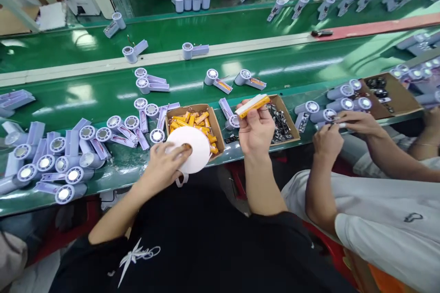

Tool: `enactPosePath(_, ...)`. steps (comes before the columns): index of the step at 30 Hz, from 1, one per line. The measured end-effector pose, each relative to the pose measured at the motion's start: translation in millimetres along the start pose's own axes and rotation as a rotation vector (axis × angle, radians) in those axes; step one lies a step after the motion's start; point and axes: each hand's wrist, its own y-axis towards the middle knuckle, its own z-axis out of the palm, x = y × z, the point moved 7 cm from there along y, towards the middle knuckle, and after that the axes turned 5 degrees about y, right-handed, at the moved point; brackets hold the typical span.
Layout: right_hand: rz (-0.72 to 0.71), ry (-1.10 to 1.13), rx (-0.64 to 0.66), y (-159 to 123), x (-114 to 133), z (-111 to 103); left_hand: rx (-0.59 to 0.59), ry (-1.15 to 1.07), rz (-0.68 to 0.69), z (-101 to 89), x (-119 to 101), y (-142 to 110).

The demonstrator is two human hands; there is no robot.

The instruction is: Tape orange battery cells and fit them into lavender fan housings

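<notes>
My left hand (163, 165) grips a roll of white tape (199, 153), with fingers at its centre hole and a loose tail hanging below. In my right hand (256, 135), raised to the right of the roll, is an orange battery (256, 107) with a white strip along its top. Behind the roll, partly hidden by it, stands a cardboard box (217, 130) holding several orange batteries (195, 119). Just beyond my right hand is a purple fan housing (227, 109) with its handle pointing away.
Several purple fan housings (74, 174) crowd the bench at left. A box of small dark metal parts (280, 123) sits right of my right hand. A green conveyor (178, 71) carries more housings. A co-worker's hands (328, 139) work close at right; others sit across.
</notes>
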Motion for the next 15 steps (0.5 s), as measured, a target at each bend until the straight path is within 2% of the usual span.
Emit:
enactPosePath(2,0.007,-0.040,0.060,10.3,3.8,8.2,0.108,-0.142,0.094,1.9,41.9,44.8)
enactPosePath(3,0.024,-0.060,0.097,10.9,2.1,13.2,0.149,-0.210,0.126,2.3,69.9,70.5)
enactPosePath(4,0.036,-0.075,0.130,9.2,-0.6,17.8,0.175,-0.240,0.097,3.1,104.4,97.3)
enactPosePath(7,0.034,-0.112,0.194,0.9,-10.8,24.9,0.117,-0.023,-0.255,3.2,225.8,168.3)
enactPosePath(9,0.019,-0.153,0.212,-0.5,-14.9,24.1,0.197,0.131,-0.375,12.8,285.4,199.7)
enactPosePath(10,0.011,-0.180,0.219,0.7,-15.3,22.9,0.268,0.174,-0.394,20.3,306.7,211.6)
enactPosePath(12,-0.001,-0.243,0.245,6.9,-13.7,22.4,0.410,0.194,-0.377,35.9,334.0,230.3)
enactPosePath(15,-0.015,-0.347,0.331,25.5,-10.1,34.2,0.539,0.184,-0.348,51.8,349.3,251.9)
